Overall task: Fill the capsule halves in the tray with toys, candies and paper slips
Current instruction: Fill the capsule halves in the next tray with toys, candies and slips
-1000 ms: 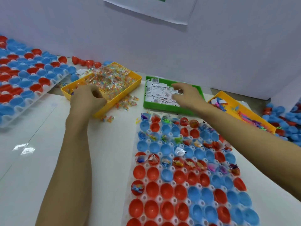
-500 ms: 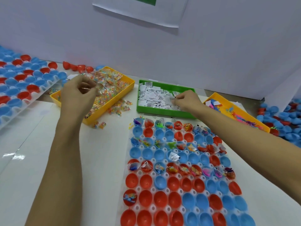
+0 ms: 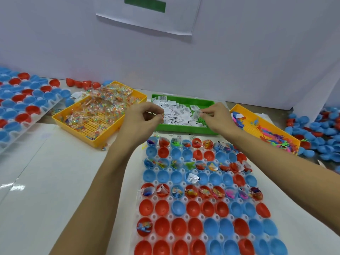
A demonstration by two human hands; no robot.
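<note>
**Both hands loaded over slip bin; tray part filled**

Left hand (image 3: 141, 119), centre frame, curled, thumb and fingertips pinched on something small, seemingly a candy packet; item largely hidden, identity not confirmed. Right hand (image 3: 215, 116), right of centre, pinching a crinkled clear-and-white piece (image 3: 196, 115), slip or wrapper, not told apart. Both hover above the green bin (image 3: 184, 128) of paper slips.

Capsule tray (image 3: 184, 217) in lower centre. Alternate rows in upper half filled; rows between them and the lower rows mostly bare, bar one slip (image 3: 192, 177) mid-tray and one filled red half (image 3: 144, 226) at lower left edge.

Candy bin (image 3: 77, 126) at centre left, toy bin (image 3: 272, 124) at centre right.

Risks, as judged:
- Light pinch on slippery film: item likely to drop short of its cup, onto table or a neighbouring half.
- Slips light and curled: prone to spring out or cling in pairs, giving doubled or missed cups.
- Forearms crossing over filled rows: sleeve-level brush could tip contents out.
- Irregular fill pattern: skipped halves easily overlooked.
</note>
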